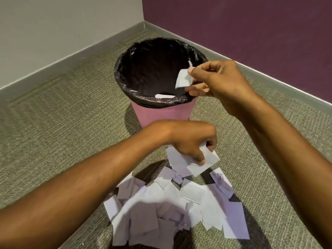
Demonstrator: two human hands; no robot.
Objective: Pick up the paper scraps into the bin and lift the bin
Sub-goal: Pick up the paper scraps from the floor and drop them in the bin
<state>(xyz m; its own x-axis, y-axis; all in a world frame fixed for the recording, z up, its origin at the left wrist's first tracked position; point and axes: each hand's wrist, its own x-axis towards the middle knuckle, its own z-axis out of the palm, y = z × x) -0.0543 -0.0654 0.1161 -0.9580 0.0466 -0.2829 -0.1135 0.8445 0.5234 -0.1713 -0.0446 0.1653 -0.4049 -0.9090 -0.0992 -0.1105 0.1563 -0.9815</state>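
- Nearest: scraps (179,203) heaped loose on carpet (53,141), a few crumpled. Most of the heap not yet cleared, so prob. early in the job.
- Just beyond, low over the heap's far edge: left hand (190,141), knuckles up, fingers curled tight round a bunch (199,164) of maybe 2 or 3 sheets. Gripped from above, likely the only easy way in on paper lying flat on a floor.
- Next: bin (161,114), pink, upright on the carpet just past the heap. Prob. set that near for short trips.
- Black liner (125,72) folded out over the rim, covering the whole mouth. At least 1 piece (164,96) already inside, against the near wall.
- Over the rim's right side: right hand (221,81), thumb & fingertips pinching 1 scrap (183,79) that dangles within the mouth. Held there prob. for a straight drop on release.
- 2 hands at 2 stages, 1 loading & 1 unloading. Judged as alternating for speed.
- Lift not begun. No grip on the bin by either hand. Right fingers close to the rim, contact impossible to tell.
- Farthest: room corner, grey wall (62,33) at left, purple wall (251,33) at right, skirting (71,60) along both.
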